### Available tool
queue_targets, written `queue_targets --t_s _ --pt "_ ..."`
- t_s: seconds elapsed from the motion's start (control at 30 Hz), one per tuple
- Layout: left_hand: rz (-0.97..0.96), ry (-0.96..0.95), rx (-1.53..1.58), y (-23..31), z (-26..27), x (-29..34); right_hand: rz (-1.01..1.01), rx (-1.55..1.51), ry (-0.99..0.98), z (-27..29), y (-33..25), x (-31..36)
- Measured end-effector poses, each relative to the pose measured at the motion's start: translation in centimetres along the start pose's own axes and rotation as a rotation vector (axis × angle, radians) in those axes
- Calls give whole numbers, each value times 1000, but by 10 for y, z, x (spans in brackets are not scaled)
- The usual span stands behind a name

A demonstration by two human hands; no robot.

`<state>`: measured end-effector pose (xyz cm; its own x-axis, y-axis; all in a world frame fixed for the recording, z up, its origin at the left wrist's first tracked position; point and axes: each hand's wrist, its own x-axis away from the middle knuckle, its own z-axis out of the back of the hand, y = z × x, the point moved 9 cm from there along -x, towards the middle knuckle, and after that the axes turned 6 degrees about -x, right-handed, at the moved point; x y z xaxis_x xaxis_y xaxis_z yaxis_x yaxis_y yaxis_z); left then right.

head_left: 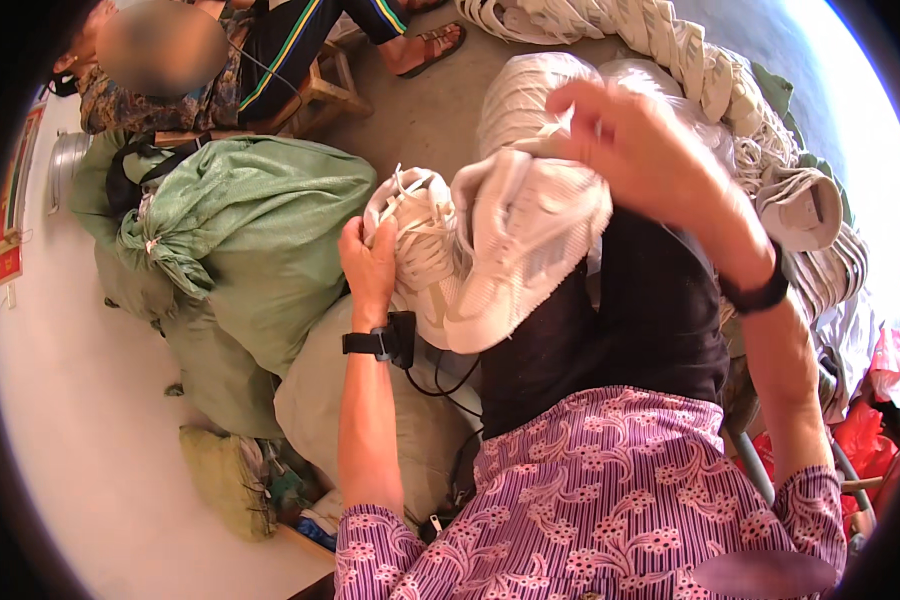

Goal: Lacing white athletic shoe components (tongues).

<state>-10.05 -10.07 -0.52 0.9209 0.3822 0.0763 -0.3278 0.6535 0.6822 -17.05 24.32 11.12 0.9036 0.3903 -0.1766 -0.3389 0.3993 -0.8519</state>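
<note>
A pair of cream-white sneakers rests side by side over my lap. My left hand [371, 262] grips the side of the left sneaker [425, 245], thumb near its opening; loose laces cross its top. The right sneaker [530, 255] leans against it, toe pointing down toward me. Smeared by motion, my right hand [635, 150] is raised over the heel end of the right sneaker. Its fingers look partly bent, but I cannot tell whether they hold anything. A dark band circles each wrist.
Beyond my knees stands a stack of pale shoes [530, 95] in clear plastic. Rows of nested shoes [710, 75] curve along the right. Stuffed green sacks [280, 200] crowd the left. Another person sits by a wooden stool [325, 95]. Red plastic bags [865, 440] lie at the right.
</note>
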Motion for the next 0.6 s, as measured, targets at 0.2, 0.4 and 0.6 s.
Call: queue_targets --t_s 0.2,0.4,0.6 --pt "-77 -2 -174 4 -19 -2 -95 2 -218 -67 23 34" --pt "-367 -178 -247 80 -56 -11 -19 -38 -306 -70 28 19" --pt "152 -673 545 77 -129 17 -45 -34 -301 -67 29 23"
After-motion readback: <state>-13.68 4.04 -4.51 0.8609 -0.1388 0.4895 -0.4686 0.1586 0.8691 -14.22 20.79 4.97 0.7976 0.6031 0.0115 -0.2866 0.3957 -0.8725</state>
